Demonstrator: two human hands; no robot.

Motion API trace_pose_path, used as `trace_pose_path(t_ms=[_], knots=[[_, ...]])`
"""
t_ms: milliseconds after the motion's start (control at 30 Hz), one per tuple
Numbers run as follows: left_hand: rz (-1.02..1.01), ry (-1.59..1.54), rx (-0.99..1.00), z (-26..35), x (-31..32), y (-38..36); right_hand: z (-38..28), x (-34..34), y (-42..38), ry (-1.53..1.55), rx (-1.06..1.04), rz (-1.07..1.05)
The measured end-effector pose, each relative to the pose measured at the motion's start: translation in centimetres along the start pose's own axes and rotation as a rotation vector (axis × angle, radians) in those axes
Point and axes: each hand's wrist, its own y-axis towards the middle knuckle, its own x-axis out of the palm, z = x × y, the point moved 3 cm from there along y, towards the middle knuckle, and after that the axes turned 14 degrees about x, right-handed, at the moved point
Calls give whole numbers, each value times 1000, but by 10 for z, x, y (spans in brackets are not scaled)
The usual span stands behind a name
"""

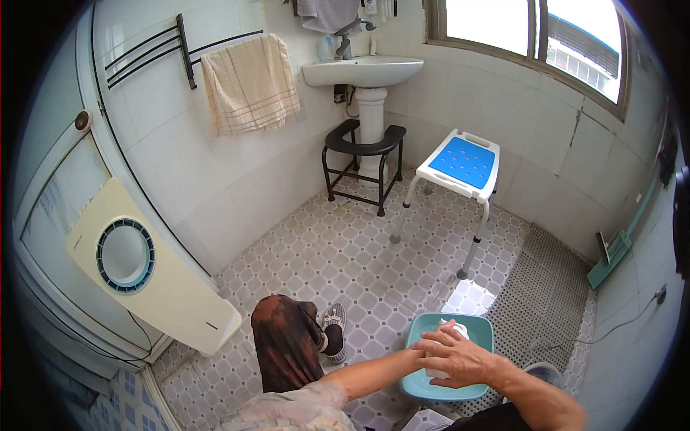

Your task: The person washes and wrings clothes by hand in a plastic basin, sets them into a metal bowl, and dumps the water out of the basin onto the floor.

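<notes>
A teal basin (480, 332) stands on the tiled floor at the lower right. Above it my right hand (456, 355) reaches in from the right, its fingers spread over a white item (454, 327) that looks like cloth. Part of this item shows above the fingers and a pale part shows below them. My left arm comes in from the lower left, and my left hand (425, 353) is mostly hidden behind the right one, so its fingers cannot be made out. What lies lower in the basin is largely covered by my hands.
A white shower stool with a blue pad (463, 162) stands beyond the basin. Behind are a black-framed seat (365, 148) and a sink (363, 72). A perforated mat (543, 287) lies at the right, near a green squeegee (611, 262). A cream appliance (169, 294) leans at the left.
</notes>
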Motion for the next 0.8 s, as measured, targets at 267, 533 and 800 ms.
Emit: trace_pose_path(t_ms=[267, 533, 800], knots=[[-272, -297, 83, -50, -41, 53, -3, 34, 1, -3, 7, -43], [-348, -510, 324, -51, -77, 64, 9, -18, -6, 219, 109, 264], [-122, -546, 482, -14, -62, 42, 27, -43, -24, 372, 350, 651]])
